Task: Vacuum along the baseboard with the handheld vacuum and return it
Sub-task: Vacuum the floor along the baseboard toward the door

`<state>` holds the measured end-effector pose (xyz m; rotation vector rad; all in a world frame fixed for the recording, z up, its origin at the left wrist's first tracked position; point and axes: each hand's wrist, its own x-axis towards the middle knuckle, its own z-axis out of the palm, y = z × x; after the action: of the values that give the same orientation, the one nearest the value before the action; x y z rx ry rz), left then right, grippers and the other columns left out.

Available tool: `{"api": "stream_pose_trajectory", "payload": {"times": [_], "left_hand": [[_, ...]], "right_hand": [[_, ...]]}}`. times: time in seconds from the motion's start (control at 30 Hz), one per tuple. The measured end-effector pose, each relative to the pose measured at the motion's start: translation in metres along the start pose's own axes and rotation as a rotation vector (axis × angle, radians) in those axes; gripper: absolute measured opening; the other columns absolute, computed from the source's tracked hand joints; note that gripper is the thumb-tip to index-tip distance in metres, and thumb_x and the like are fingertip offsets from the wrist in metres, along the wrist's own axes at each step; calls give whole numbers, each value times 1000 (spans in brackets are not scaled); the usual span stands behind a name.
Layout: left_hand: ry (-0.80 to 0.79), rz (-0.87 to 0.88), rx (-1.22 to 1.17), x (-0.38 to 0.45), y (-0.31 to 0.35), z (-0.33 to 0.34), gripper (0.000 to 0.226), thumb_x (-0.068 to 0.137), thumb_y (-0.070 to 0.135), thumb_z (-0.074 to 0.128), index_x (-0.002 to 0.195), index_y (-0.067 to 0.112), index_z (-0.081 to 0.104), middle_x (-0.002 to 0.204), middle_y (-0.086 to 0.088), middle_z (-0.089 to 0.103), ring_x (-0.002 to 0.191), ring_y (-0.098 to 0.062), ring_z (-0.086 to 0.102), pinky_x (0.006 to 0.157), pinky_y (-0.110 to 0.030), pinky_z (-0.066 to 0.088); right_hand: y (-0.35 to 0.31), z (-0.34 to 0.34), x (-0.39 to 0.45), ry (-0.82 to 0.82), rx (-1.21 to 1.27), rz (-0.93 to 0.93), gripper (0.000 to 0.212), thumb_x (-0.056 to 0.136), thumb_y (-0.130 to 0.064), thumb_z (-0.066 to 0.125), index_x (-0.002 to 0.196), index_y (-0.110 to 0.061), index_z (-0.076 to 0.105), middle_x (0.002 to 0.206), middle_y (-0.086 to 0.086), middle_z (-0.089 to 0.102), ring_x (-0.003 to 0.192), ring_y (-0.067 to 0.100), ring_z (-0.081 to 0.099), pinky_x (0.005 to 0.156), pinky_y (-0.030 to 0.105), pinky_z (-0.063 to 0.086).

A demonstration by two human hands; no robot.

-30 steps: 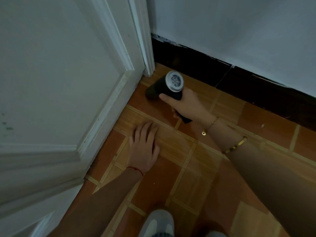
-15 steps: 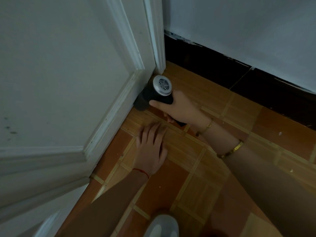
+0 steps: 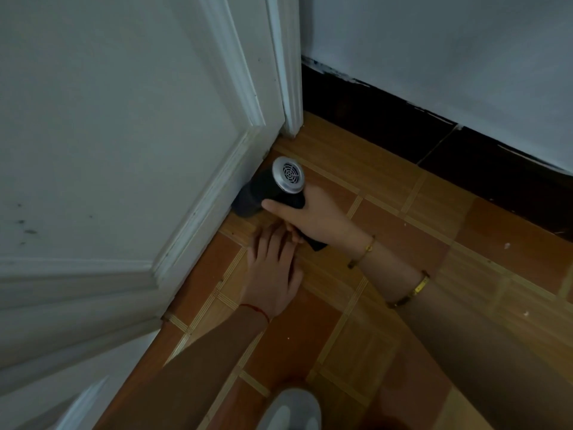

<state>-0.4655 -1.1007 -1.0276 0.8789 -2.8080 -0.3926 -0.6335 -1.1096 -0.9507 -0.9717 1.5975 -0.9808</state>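
A white panelled door fills the left of the room, and a white wall with a dark baseboard runs off to the right above the wood-patterned floor. The person crouches low, one pale shoe just showing at the bottom. Their left hand lies flat on the floor, fingers spread and holding nothing, steadying the body. Their right hand is wrapped tight round the handle of the handheld vacuum, the grip closed on it. The vacuum's dark nose is tucked against the foot of the door, close to the corner, its round silver vent facing up. I would judge the job at its start: the long dark baseboard to the right looks yet to be swept, and returning the vacuum remains.
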Motion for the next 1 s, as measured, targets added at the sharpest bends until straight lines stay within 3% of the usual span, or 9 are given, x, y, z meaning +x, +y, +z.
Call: {"api": "stream_pose_trajectory", "payload": {"times": [0.2, 0.33, 0.47, 0.57, 0.63, 0.7, 0.77, 0.87, 1.0], "left_hand": [[-1, -11, -20, 2, 2, -5, 49, 98, 25, 42, 145, 10, 45, 144, -13, 46, 138, -33, 39, 118, -57, 22], [3, -3, 38, 1, 2, -2, 41, 97, 27, 45, 131, 6, 51, 136, -20, 52, 133, -38, 41, 117, -60, 23], [-125, -41, 226, -3, -1, 3, 51, 96, 39, 44, 131, 6, 59, 128, -23, 61, 130, -41, 44, 119, -54, 10], [-163, -43, 291, -3, 1, 2, 56, 96, 43, 37, 128, 5, 64, 124, -23, 65, 126, -42, 49, 119, -57, 21], [-101, -49, 195, -2, 1, 0, 51, 98, 38, 40, 132, 5, 57, 132, -22, 59, 131, -38, 40, 119, -58, 21], [-30, -30, 69, 0, 1, -2, 46, 99, 32, 41, 135, 6, 50, 138, -18, 52, 134, -36, 38, 119, -57, 21], [1, -19, 9, 2, 2, -4, 46, 98, 28, 41, 141, 10, 47, 143, -13, 46, 137, -32, 38, 120, -56, 20], [12, -27, -21, 2, 3, -5, 47, 98, 25, 43, 143, 12, 48, 146, -11, 46, 138, -31, 39, 119, -56, 22], [36, -18, -34, 1, 3, -3, 45, 97, 20, 50, 141, 11, 50, 146, -11, 47, 139, -30, 40, 120, -54, 19]], "right_hand": [[1, 1, -1, 297, 36, 23, 32, 88, -41, 67, 69, -20, 53, 42, -10, 58, 38, 8, 56, 47, 16, 45], [1, 7, -4, 98, 92, 53, 23, 88, -38, 68, 82, -17, 60, 54, -1, 62, 45, 13, 59, 51, 25, 50], [4, 28, -11, -181, 77, 50, 31, 88, -34, 69, 113, -18, 60, 81, -11, 64, 68, -7, 62, 63, 12, 49], [4, 36, -12, -135, 17, 20, 36, 87, -38, 69, 114, -15, 63, 97, 4, 72, 88, 10, 68, 81, 31, 57], [1, 27, -11, -42, 47, 63, 31, 87, -41, 69, 103, -14, 66, 85, 10, 73, 75, 21, 70, 74, 34, 59], [-3, 11, -7, 94, 102, 103, 23, 87, -40, 69, 85, -17, 63, 64, 7, 67, 52, 18, 65, 57, 29, 54], [-5, -8, 2, 242, 71, 98, 29, 89, -41, 67, 78, -15, 60, 57, 6, 62, 42, 15, 58, 48, 27, 51], [-7, -31, 16, 402, 95, 47, 25, 90, -38, 66, 87, -16, 56, 59, 8, 60, 39, 14, 56, 43, 26, 49], [-4, -33, 25, 392, 37, 17, 34, 89, -41, 67, 103, -13, 55, 61, 3, 61, 40, 13, 58, 44, 26, 48]]}}
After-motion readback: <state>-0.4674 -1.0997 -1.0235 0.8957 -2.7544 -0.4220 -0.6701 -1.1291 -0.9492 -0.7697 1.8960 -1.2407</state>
